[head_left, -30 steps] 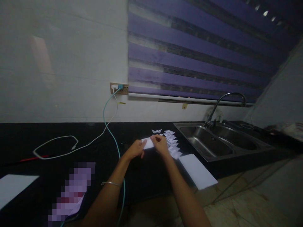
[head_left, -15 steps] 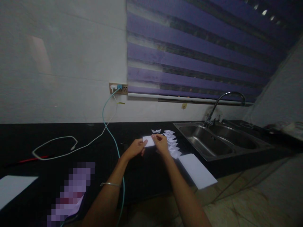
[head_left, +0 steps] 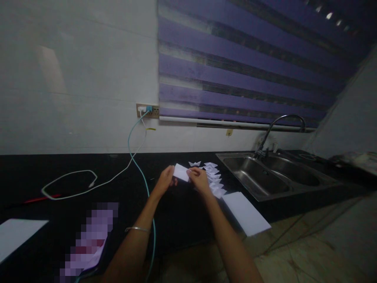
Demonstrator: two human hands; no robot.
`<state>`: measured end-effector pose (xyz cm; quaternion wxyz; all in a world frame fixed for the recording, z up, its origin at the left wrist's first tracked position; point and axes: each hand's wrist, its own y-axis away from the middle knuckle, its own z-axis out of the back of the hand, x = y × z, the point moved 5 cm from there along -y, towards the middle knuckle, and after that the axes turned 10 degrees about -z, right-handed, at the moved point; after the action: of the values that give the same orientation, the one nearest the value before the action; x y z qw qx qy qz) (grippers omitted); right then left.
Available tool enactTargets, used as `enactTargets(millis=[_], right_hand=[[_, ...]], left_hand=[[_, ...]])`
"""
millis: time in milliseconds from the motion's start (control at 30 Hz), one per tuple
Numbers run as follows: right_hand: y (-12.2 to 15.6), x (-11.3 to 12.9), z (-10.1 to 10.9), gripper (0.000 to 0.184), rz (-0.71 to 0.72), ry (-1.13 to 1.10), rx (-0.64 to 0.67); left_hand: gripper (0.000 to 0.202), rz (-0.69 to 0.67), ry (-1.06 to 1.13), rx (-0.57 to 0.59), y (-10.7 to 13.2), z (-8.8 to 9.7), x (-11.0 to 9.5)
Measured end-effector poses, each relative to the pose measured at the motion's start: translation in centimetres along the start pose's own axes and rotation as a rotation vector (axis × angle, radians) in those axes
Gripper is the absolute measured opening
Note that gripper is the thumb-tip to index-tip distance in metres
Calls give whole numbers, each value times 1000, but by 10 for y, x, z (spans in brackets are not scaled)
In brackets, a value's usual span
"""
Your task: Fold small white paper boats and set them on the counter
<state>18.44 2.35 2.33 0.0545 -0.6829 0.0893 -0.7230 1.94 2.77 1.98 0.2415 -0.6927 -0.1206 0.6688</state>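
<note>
Between my hands, above the dark countertop, is a small folded piece of white paper point(head_left: 181, 173), tilted down to the right. My left hand point(head_left: 166, 179) grips its left edge, fingers curled behind it. My right hand point(head_left: 198, 179) pinches its lower right corner between thumb and fingers. Just beyond and to the right of my right hand, several folded paper boats point(head_left: 214, 179) stand in a close row, partly hidden by that hand. One more paper boat point(head_left: 194, 164) sits apart at the back.
White paper sheets point(head_left: 247, 214) lie at the counter's front edge, with another sheet point(head_left: 20, 236) far left. A steel double sink point(head_left: 256, 173) with a faucet point(head_left: 265, 137) is on the right. A teal cable point(head_left: 144, 177) and a white cable point(head_left: 118, 173) cross the counter from the wall socket point(head_left: 154, 112).
The folded paper has turned clockwise, its left end now higher. My left hand has moved slightly left and up, and my right hand's grip has slid to the lower right corner.
</note>
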Motion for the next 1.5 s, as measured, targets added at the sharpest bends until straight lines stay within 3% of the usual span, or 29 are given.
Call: enactTargets(millis=[167, 300, 400, 567, 800, 1200, 1500], right_hand=[[-2, -6, 1, 25, -34, -60, -52], [1, -6, -10, 22, 40, 58, 22], [7, 3, -13, 26, 172, 179, -8], [11, 14, -11, 47, 246, 228, 10], [16, 17, -19, 33, 361, 245, 145], [11, 14, -14, 29, 332, 236, 105], [11, 20, -11, 10, 335, 166, 103]], left_hand=[[40, 66, -43, 88, 3, -9, 0], [37, 43, -35, -44, 0, 1, -4], [37, 84, 114, -114, -2, 8, 2], [43, 172, 325, -5, 1, 0, 15], [39, 228, 458, 194, 10, -9, 11], [45, 191, 279, 244, 13, -11, -3], [35, 200, 355, 227, 12, -12, -4]])
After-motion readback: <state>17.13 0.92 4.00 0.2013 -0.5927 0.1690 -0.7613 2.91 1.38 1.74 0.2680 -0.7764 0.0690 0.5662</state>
